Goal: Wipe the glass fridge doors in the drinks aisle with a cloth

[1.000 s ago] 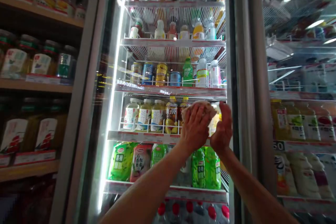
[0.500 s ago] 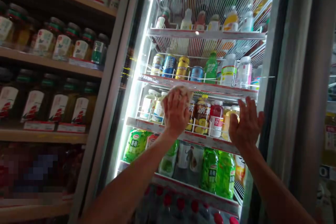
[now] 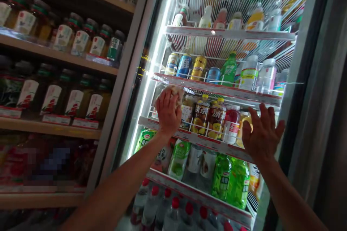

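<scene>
My left hand (image 3: 169, 113) presses a crumpled pale cloth (image 3: 177, 93) flat against what looks like the glass door of a lit drinks fridge. The cloth bunches out past the fingertips, in front of the shelf with the brown tea bottles (image 3: 201, 115). To the right, my right hand (image 3: 262, 135) is open with fingers spread, holding nothing. It is at or close to the glass near the door's right side; whether the palm touches cannot be told. A red-labelled bottle (image 3: 231, 124) shows behind the glass just left of it.
Inside the fridge are wire shelves with cans (image 3: 198, 68), bottles and green jugs (image 3: 238, 182). Red-capped bottles (image 3: 173, 214) stand at the bottom. Left of the bright light strip (image 3: 156, 52), wooden shelves (image 3: 54, 124) carry rows of jars and bottles (image 3: 51, 97). A metal frame (image 3: 128, 54) divides the two.
My left hand and the cloth have slid left across the glass, uncovering the tea bottles. The view has shifted, so the fridge appears further right. My right hand stays spread near the right side.
</scene>
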The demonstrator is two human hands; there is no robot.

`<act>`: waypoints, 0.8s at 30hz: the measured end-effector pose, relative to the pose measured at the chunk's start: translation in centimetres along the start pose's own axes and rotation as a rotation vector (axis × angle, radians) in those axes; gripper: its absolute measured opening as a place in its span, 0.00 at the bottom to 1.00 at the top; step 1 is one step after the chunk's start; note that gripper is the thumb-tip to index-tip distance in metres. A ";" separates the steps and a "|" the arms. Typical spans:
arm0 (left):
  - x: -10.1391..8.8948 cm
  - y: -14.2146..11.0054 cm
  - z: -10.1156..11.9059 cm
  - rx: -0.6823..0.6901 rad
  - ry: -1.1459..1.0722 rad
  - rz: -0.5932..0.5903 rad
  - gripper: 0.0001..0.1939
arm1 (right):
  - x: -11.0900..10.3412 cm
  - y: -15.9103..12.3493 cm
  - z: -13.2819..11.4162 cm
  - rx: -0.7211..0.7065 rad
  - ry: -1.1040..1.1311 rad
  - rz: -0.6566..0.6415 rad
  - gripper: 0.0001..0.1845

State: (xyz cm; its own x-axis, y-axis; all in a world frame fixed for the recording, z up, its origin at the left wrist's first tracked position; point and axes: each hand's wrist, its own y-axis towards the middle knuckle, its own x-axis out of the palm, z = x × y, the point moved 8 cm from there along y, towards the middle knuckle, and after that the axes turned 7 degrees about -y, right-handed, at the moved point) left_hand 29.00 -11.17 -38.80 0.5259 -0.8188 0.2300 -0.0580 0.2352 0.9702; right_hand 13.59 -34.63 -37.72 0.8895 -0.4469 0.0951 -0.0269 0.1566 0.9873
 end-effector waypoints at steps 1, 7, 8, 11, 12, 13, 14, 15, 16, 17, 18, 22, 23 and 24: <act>0.4 -0.2 1.0 0.026 -0.007 -0.017 0.20 | 0.0 0.0 -0.1 0.009 -0.004 -0.003 0.24; 3.8 -3.2 10.2 0.453 -0.127 -0.303 0.20 | 0.1 0.0 -0.3 0.013 -0.001 -0.009 0.25; 3.8 -3.1 10.0 0.473 -0.128 -0.317 0.20 | 0.1 0.0 -0.2 0.009 -0.003 -0.010 0.25; 2.3 -1.1 5.1 0.370 -0.047 -0.238 0.21 | 0.1 -0.1 -0.1 -0.004 -0.001 -0.014 0.25; 1.4 -0.3 2.6 0.283 -0.004 -0.175 0.21 | 0.1 -0.1 -0.1 -0.006 0.001 -0.015 0.25; 0.4 0.5 0.1 0.187 0.031 -0.104 0.22 | 0.0 -0.2 -0.2 -0.005 0.003 -0.016 0.25; -0.5 1.1 -2.1 0.095 0.057 -0.040 0.22 | 0.0 -0.2 -0.2 -0.002 0.007 -0.016 0.26; -1.3 1.3 -3.8 0.013 0.076 0.015 0.22 | 0.0 -0.2 -0.3 0.002 0.009 -0.016 0.26; -1.8 1.4 -4.8 -0.045 0.087 0.051 0.22 | 0.0 -0.1 -0.3 0.008 0.011 -0.015 0.26; -2.0 1.2 -5.0 -0.073 0.092 0.064 0.21 | 0.0 -0.1 -0.3 0.015 0.012 -0.015 0.25; -1.9 0.9 -4.4 -0.065 0.092 0.056 0.21 | 0.0 -0.1 -0.4 0.019 0.011 -0.016 0.25; 0.7 -2.2 3.1 0.236 0.016 -0.164 0.20 | 0.0 -0.1 -0.3 0.028 0.014 -0.015 0.25; 1.4 -3.2 5.0 0.333 -0.016 -0.230 0.20 | 0.0 -0.1 -0.3 0.025 0.016 -0.013 0.25; 1.8 -4.1 6.5 0.416 -0.045 -0.284 0.20 | 0.0 -0.2 -0.2 0.021 0.017 -0.011 0.25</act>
State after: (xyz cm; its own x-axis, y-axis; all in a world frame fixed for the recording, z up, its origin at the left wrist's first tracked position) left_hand 24.66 -17.05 -41.80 0.5331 -0.8444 -0.0533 -0.2559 -0.2209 0.9411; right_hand 13.69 -34.43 -37.91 0.8977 -0.4330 0.0820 -0.0261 0.1334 0.9907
